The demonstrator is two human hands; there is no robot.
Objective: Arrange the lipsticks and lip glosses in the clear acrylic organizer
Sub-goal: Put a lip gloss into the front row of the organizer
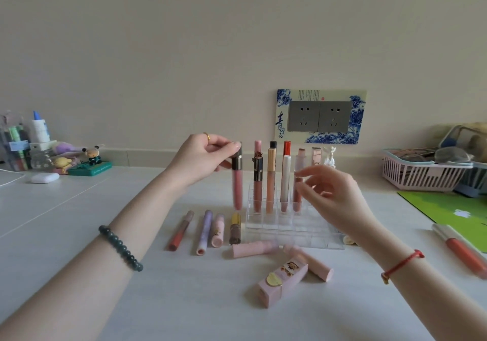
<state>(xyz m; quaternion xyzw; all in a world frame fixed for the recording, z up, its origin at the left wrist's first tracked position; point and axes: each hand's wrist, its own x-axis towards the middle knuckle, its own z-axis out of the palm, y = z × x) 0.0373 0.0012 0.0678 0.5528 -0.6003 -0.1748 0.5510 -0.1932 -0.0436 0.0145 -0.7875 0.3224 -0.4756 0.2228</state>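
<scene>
White matte worktop point(184, 301): clear acrylic compartmented organizer point(292, 228); loose lip tubes in a row at its left; pink cardboard lipstick box point(283, 284); green mat point(453, 214); pink slatted plastic basket point(421, 173).

1. One clear acrylic organizer point(295, 231) on the table.
2. Standing in it, I count eight tubes: four in the nearer row point(271, 182), four behind point(286, 147).
3. One pink gloss point(237, 182) up in the air, held by its cap.
4. Four tubes lying side by side point(204, 231) left of the organizer.
5. Two pink tubes point(254, 248) flat in front of it, plus one pink box point(283, 284).
6. One coral gloss point(459, 249) far right, and one partly hidden tube point(348, 240) by the organizer's corner.
7. Two hands point(203, 156) in view.
</scene>
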